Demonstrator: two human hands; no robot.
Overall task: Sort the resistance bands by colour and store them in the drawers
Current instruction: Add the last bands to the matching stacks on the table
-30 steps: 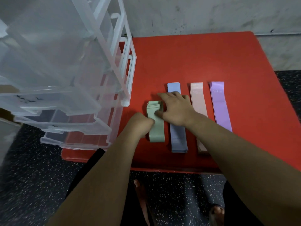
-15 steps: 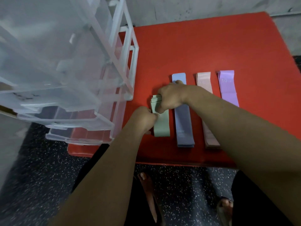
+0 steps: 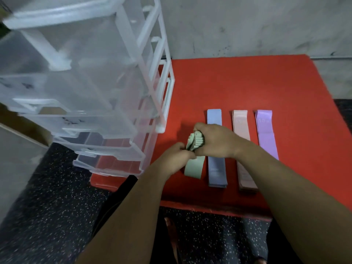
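- Drawer unit (image 3: 91,92): clear plastic with a white frame, stands on the left side of the bench, lower drawers sticking out toward the person in steps.
- Bench (image 3: 247,82): red top, against a grey wall, carries the unit and all the bands.
- Right hand (image 3: 217,141): fingers curled round the folded-over far end of the green bands, gripping it.
- Left hand (image 3: 173,157): closed on the same green stack from the left, just beside the right hand.
- Blue bands (image 3: 216,168): flat strip just right of the green, partly under the right hand.
- Pink bands (image 3: 240,122): flat strip, right forearm crosses over it.
- Purple bands (image 3: 265,138): flat strip, furthest right.
- Green bands (image 3: 194,167): leftmost stack, nearest the drawers, far end bunched up between the hands, near end flat on the bench.
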